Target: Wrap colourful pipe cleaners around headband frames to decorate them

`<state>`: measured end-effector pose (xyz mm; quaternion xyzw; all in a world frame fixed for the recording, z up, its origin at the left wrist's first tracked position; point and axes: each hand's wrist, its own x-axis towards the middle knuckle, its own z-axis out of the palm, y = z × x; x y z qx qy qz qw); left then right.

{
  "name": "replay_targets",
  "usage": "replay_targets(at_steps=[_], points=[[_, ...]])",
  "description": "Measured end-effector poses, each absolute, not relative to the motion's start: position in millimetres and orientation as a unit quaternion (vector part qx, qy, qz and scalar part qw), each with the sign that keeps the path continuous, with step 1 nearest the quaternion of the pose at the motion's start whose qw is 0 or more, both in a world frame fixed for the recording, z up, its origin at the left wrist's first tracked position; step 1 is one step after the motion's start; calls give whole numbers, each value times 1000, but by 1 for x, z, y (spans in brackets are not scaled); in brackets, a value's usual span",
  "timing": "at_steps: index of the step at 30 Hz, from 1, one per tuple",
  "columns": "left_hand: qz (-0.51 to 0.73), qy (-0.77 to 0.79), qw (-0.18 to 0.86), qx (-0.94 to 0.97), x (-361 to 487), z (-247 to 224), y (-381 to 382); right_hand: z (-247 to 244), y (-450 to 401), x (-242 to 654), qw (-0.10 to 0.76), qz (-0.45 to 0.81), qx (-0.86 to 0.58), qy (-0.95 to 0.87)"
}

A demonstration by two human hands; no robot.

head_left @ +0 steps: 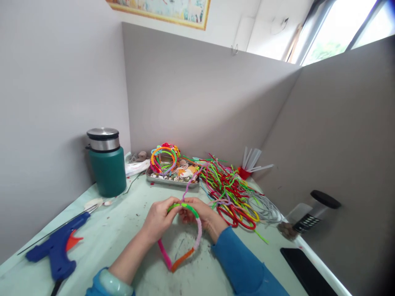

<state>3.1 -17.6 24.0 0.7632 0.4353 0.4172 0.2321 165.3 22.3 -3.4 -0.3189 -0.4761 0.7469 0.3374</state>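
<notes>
A ring wrapped in fuzzy stems (199, 232), coloured green, pink, orange and magenta, hangs between my two hands over the middle of the table. My left hand (159, 218) pinches its green upper part from the left. On the other side, my right hand (199, 211) has its fingers closed at the top of the ring, partly behind it. A thin purple stem (187, 188) rises from between the fingertips and leans towards the back. The ring's lower end comes to a point where magenta meets orange.
A metal tray (173, 182) holds shells and finished rings. Loose coloured stems (228, 185) pile to its right. A green flask (110, 172) and blue glue gun (58, 248) are left; a jar (314, 213) and black phone (305, 271) right.
</notes>
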Motion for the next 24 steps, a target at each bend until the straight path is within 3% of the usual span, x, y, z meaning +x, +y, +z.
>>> replay_targets(at_steps=[5,8,11,15,19,24], points=[[401,497,226,735,2,18,-12,2,30,172,352,630,-430,-543],[385,543,222,713,-1,14,-7,12,31,175,434,457,-487,-604],[365,577,217,697,-4,10,-3,30,22,174,476,290,-456,-693],[354,600,216,684,-6,9,-2,47,1,162,383,92,-389,-833],[363,607,220,672,-6,11,-1,40,-12,143,255,-102,-439,-856],[380,577,258,676,-4,11,1,27,-16,130,236,-151,-477,-833]])
